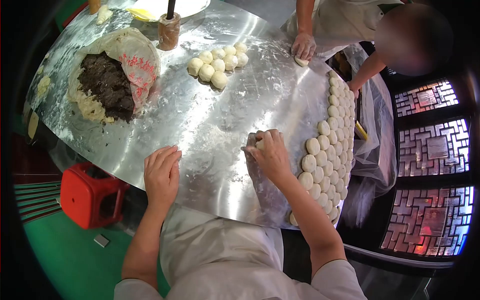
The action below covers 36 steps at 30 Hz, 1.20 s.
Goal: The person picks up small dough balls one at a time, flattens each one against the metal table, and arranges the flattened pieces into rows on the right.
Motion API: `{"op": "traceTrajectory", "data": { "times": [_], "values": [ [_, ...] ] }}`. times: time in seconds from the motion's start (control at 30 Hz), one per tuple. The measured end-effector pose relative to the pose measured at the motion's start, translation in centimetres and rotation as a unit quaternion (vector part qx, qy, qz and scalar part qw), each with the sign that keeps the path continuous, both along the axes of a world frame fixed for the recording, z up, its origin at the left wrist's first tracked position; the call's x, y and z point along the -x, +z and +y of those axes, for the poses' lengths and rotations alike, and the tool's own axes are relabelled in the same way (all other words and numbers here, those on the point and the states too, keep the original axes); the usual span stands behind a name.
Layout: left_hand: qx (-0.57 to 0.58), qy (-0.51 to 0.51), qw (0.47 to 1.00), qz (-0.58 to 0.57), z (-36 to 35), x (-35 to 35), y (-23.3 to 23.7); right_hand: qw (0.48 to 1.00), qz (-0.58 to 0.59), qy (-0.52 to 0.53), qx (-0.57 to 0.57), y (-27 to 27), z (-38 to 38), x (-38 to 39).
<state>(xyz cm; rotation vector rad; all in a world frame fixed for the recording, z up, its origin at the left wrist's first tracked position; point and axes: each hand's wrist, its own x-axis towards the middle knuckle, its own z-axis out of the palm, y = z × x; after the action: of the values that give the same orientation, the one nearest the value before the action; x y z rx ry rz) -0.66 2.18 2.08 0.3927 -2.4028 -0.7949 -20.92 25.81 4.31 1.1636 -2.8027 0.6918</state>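
My right hand (271, 152) is over the metal table (215, 125), its fingers curled down around a pale dough piece (260, 144) that shows only in part. To the left, my left hand (162, 170) rests near the table's front edge, fingers close together and bent slightly; whether anything is under them is hidden. Flattened round dough pieces (313, 146) stand in rows just right of my right hand. Farther back, several dough balls (219, 79) sit in a cluster.
A bag of dark filling (107, 82) lies at the left, near an upright brown container (169, 32). At the back right, a co-worker's hand (304, 46) presses a dough piece (301, 62). A red stool (87, 196) stands below the table's left edge.
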Motion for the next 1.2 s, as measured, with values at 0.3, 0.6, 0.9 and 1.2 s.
{"op": "traceTrajectory", "data": {
  "times": [0.3, 0.6, 0.9, 1.2],
  "values": [
    [-0.004, 0.002, 1.0, -0.014, -0.1, -0.1, 0.0, 0.998, 0.026, 0.04, 0.038, 2.2, -0.7, 2.5],
    [0.006, 0.003, 1.0, -0.005, 0.1, -0.4, -0.3, 0.993, 0.072, -0.009, -0.094, -3.4, -2.1, 5.7],
    [0.006, 0.002, 1.0, 0.008, -0.1, -0.1, -0.1, 0.994, -0.072, 0.055, 0.062, 0.9, 4.2, -2.1],
    [0.006, 0.004, 1.0, 0.002, -0.1, 0.0, 0.0, 0.999, 0.048, 0.02, 0.008, -1.3, -2.3, -2.5]
  ]
}}
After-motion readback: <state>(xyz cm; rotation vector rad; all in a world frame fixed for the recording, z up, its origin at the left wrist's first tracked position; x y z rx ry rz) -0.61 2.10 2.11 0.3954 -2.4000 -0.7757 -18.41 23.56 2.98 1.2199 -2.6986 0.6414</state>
